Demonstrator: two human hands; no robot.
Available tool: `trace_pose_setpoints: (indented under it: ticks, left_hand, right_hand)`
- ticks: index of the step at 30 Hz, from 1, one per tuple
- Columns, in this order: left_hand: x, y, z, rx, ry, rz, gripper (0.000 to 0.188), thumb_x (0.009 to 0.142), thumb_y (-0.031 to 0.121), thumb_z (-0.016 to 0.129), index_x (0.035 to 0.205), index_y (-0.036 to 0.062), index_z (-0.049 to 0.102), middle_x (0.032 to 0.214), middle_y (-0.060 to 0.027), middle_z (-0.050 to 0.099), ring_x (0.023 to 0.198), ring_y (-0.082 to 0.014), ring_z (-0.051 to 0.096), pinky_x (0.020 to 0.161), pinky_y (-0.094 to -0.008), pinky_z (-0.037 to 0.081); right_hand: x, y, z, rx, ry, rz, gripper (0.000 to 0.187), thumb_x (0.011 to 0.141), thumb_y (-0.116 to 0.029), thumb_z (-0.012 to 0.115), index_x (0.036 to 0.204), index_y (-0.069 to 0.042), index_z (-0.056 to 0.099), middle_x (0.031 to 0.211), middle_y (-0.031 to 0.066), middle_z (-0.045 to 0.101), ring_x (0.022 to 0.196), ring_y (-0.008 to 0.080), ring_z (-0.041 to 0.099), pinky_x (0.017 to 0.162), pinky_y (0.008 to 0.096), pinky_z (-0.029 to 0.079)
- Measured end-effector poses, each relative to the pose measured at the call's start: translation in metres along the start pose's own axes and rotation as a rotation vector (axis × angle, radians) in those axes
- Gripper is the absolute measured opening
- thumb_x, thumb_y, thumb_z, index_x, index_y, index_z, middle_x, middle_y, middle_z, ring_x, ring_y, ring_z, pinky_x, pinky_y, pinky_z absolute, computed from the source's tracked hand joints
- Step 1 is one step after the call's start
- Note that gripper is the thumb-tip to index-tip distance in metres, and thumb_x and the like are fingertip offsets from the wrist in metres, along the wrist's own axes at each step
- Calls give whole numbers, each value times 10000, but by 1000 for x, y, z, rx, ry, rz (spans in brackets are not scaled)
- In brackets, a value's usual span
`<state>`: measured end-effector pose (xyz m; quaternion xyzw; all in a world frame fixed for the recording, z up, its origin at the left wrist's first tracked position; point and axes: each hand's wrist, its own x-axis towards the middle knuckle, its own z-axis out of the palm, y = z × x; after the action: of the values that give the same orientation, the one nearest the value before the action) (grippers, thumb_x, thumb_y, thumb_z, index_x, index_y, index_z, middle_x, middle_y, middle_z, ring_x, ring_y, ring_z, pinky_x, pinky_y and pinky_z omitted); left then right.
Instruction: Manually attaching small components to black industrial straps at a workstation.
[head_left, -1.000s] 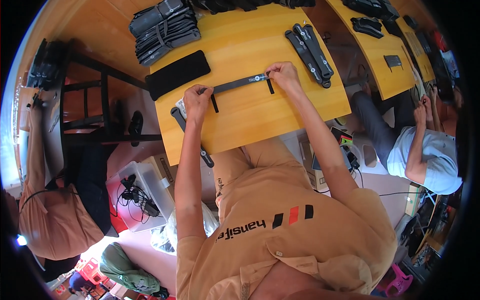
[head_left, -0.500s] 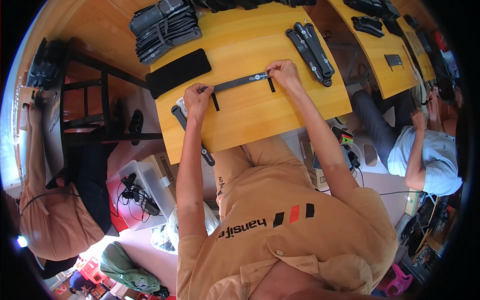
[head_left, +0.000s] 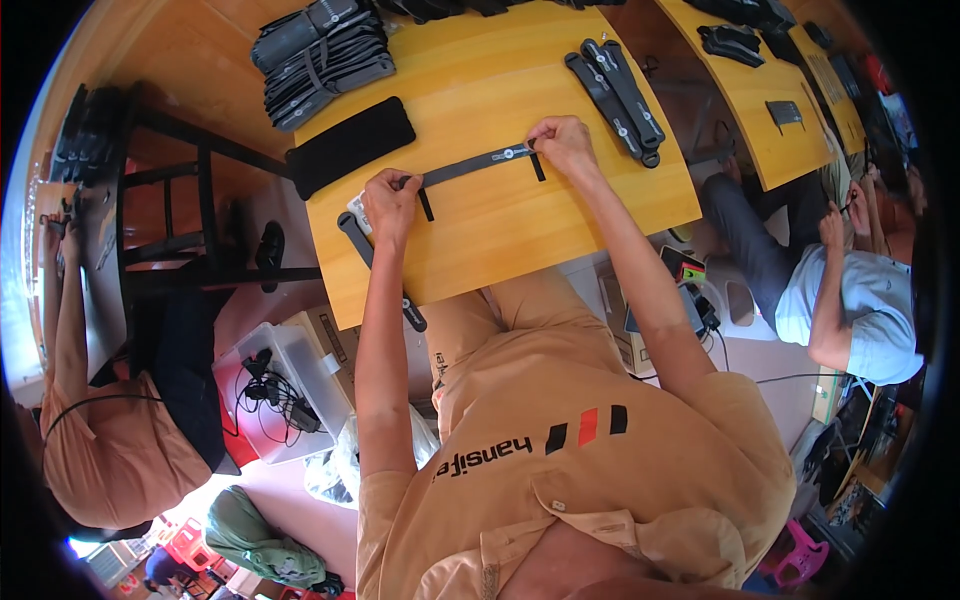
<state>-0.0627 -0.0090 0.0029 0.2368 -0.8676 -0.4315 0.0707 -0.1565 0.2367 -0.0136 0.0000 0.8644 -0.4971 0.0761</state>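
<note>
A dark grey strap (head_left: pixel 460 172) with a pale printed patch is stretched between my two hands above the yellow table (head_left: pixel 480 240). Narrow black tabs hang down near both of its ends. My left hand (head_left: pixel 390 203) pinches the left end; my right hand (head_left: pixel 564 146) pinches the right end, slightly farther away. Partly under my left forearm lies another dark strap (head_left: pixel 355 240), its lower end at the table's near edge. A black flat pad (head_left: pixel 350 148) rests beyond my left hand. To the right of my right hand is a small pile of dark straps (head_left: pixel 615 100).
A tall bundle of folded black straps (head_left: pixel 325 70) stands at the far left of the table. A black metal frame (head_left: pixel 205 200) is close on the left. Below it sits a clear plastic bin (head_left: pixel 290 400) with black cables. Co-workers sit on either side; another table (head_left: pixel 760 130) is at right.
The view has shifted slightly. My hands keep their pinch on the strap's ends, and its position between them is nearly the same. The co-worker's hands at left have moved.
</note>
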Motion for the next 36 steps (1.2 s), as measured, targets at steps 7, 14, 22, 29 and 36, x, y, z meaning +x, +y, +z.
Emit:
trace_pose_setpoints:
  ticks: [7, 14, 22, 29, 36]
  left_hand:
    - [1, -1, 2, 36, 51, 14, 179, 712, 169, 710, 766, 9, 652, 610, -79, 577, 580, -201, 546, 574, -323, 431]
    - [2, -6, 5, 28, 69, 36, 173, 689, 140, 736, 770, 16, 646, 608, -48, 559, 567, -161, 519, 550, -296, 416]
    - [5, -10, 4, -3, 72, 59, 173, 682, 134, 742, 770, 30, 635, 611, -54, 532, 582, -189, 516, 561, -315, 423]
    - [9, -33, 7, -13, 123, 174, 221, 729, 61, 683, 896, 0, 551, 608, -50, 525, 562, -142, 529, 516, -297, 423]
    - [-25, -2, -11, 141, 237, 324, 231, 778, 67, 617, 987, -11, 556, 954, -181, 555, 858, -313, 557, 727, -388, 446]
  right_hand:
    - [2, 6, 5, -48, 17, 3, 84, 672, -43, 634, 718, -73, 698, 659, 54, 654, 655, 152, 631, 630, 274, 489]
    - [-1, 7, 7, -39, 61, -28, 59, 668, -54, 643, 698, -77, 687, 634, 61, 638, 636, 167, 622, 607, 286, 482]
    - [0, 8, 8, -171, 133, -135, 57, 649, -65, 660, 681, -111, 670, 635, 42, 604, 653, 184, 609, 598, 313, 474]
    - [-3, -2, 5, -77, 37, -99, 49, 652, -39, 642, 685, -71, 658, 631, 62, 607, 653, 197, 612, 595, 311, 473]
    - [-34, -6, -3, -178, 285, -456, 125, 726, 2, 561, 827, -23, 631, 810, 130, 607, 715, 279, 599, 653, 358, 479]
